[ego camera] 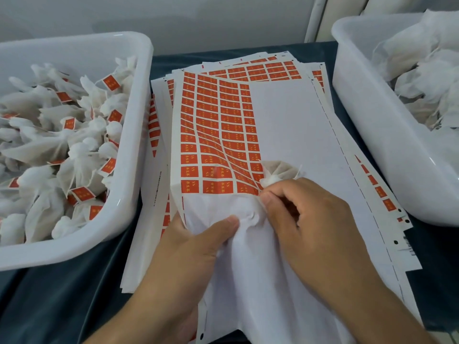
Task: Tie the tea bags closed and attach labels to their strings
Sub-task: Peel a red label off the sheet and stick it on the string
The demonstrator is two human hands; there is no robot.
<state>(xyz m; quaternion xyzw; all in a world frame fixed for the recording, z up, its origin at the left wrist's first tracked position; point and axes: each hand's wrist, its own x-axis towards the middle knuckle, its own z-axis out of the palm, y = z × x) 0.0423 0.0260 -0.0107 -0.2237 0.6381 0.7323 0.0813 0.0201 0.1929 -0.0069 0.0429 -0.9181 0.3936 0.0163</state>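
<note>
A stack of white sheets bearing orange-red labels (218,135) lies in the middle of the dark table. My left hand (198,247) pinches and crumples the top sheet's bare lower part (248,269), lifting it. My right hand (305,214) holds a tied white tea bag (278,172) against the palm while its thumb and forefinger pick at the sheet's bottom label row. The tea bag's lower part is hidden by my fingers.
A white tub (139,100) at the left holds several tied tea bags with orange-red labels. Another white tub (372,115) at the right holds unlabelled white bags. More label sheets (273,68) fan out beneath the top one, on a dark cloth (62,299).
</note>
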